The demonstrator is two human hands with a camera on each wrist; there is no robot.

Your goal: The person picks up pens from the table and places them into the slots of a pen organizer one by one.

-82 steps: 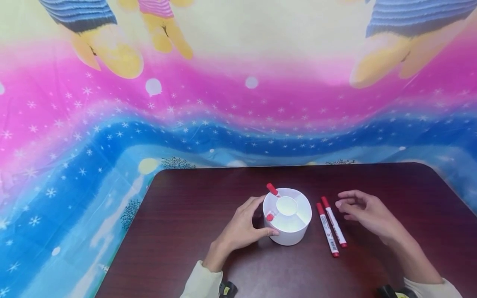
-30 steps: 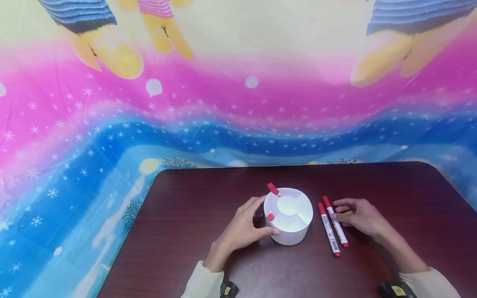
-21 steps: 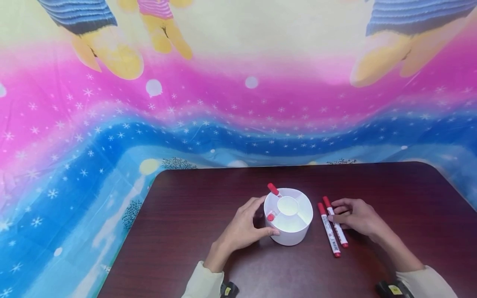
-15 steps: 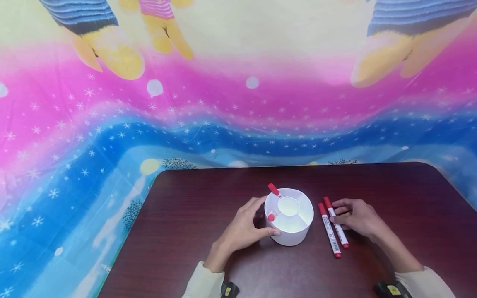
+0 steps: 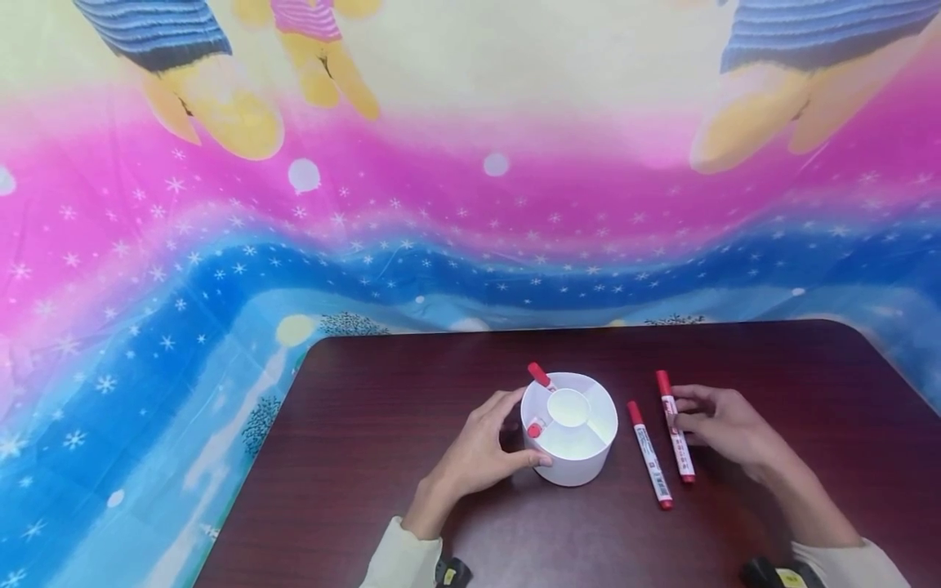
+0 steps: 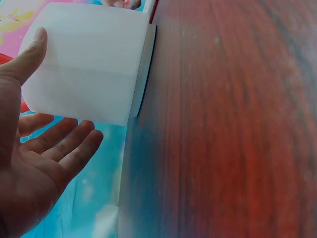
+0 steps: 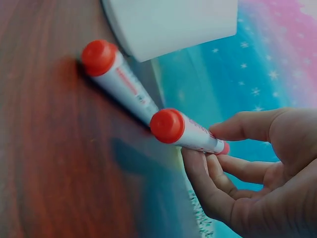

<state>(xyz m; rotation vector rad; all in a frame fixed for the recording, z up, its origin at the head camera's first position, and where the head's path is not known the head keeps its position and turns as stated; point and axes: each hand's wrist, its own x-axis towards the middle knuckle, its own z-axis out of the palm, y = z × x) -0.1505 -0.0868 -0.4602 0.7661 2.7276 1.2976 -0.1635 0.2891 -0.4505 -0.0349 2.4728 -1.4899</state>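
A round white pen holder [image 5: 569,461], split into compartments around a central cup, stands on the table. My left hand [image 5: 481,449] holds it from the left, thumb on the near side and index finger at the far left; the other fingers spread loosely in the left wrist view. Two red-capped markers stand in its compartments: one marker [image 5: 539,375] leans out at the back, another marker [image 5: 534,428] sits at the front left. My right hand [image 5: 728,425] pinches a white marker with red ends [image 7: 198,134] between thumb and fingers, raised over the tabletop.
Another red-and-white marker [image 5: 650,457] lies on the table between the holder and my right hand. The dark wooden table [image 5: 397,392] ends at a colourful printed cloth [image 5: 441,188] hanging behind it.
My right hand came in to the right-hand marker, pinched it and has now lifted it slightly, away from the marker beside it. The left hand and the pen holder stay in place.
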